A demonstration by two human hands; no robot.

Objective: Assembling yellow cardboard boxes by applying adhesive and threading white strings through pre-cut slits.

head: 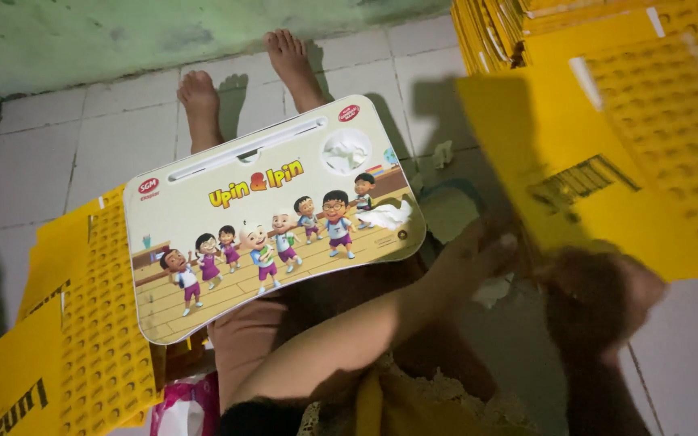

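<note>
Both hands (478,254) (599,299) outstretched rightward, blurred.

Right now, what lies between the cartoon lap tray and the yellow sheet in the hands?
The head view shows the left hand between cartoon tray and yellow sheet, over bare floor tile.

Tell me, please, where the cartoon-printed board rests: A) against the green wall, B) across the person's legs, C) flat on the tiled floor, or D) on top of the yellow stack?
B: the board lies across the person's legs, whose bare feet stick out beyond its far edge, while both hands reach right toward a yellow sheet.
</note>
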